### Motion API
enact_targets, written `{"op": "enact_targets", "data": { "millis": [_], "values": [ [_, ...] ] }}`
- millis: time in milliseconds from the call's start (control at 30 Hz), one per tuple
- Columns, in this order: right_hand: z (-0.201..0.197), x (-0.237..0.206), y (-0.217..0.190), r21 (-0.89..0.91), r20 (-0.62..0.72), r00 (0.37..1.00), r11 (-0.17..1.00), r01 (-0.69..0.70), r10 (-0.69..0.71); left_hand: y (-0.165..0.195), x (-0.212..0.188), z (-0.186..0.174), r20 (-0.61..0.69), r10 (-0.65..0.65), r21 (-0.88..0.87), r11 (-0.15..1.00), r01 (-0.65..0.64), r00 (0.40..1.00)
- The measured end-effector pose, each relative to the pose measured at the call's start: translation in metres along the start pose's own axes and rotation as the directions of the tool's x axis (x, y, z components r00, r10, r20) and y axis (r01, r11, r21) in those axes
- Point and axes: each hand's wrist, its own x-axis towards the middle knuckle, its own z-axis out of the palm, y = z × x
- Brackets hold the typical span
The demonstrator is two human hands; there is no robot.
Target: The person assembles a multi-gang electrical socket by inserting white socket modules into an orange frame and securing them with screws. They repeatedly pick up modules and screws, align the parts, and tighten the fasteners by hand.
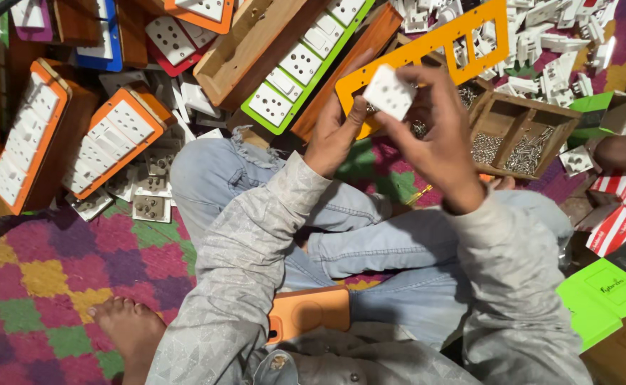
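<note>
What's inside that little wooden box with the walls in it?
The partitioned wooden tray holds piles of small silvery metal screws in its compartments. The right hand covers its left part, so that part cannot be seen.

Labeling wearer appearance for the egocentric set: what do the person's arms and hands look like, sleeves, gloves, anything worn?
Both arms wear long, loose sleeves of light grey fabric with a fine geometric print, reaching the wrists. The left hand and right hand are bare: no gloves. No rings, watch or bracelet can be seen.

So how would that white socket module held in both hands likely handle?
The white socket module looks like rigid moulded plastic, so probably stiff and light. Its boxy flat faces suggest it won't roll. The left hand and right hand pinch it easily.
</note>
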Motion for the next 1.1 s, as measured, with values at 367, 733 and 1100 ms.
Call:
{"op": "enact_targets", "data": {
  "millis": [367, 733, 1100],
  "values": [
    [0.025, -0.006, -0.010, -0.322, -0.286, 0.913, 0.927, 0.194, -0.291, 0.004, -0.002, 0.004, 0.042, 0.017, -0.205, 0.979, -0.008, 0.999],
    [0.040, -0.013, 0.003, -0.273, -0.396, 0.877, 0.947, 0.170, -0.272, 0.005, -0.007, 0.010, 0.070, -0.006, -0.217, 0.976, 0.021, 0.998],
    [0.043, -0.012, -0.008, -0.473, -0.215, 0.904, 0.850, 0.234, -0.369, 0.010, -0.004, 0.002, -0.025, -0.058, -0.306, 0.951, 0.047, 0.998]
  ]
}}
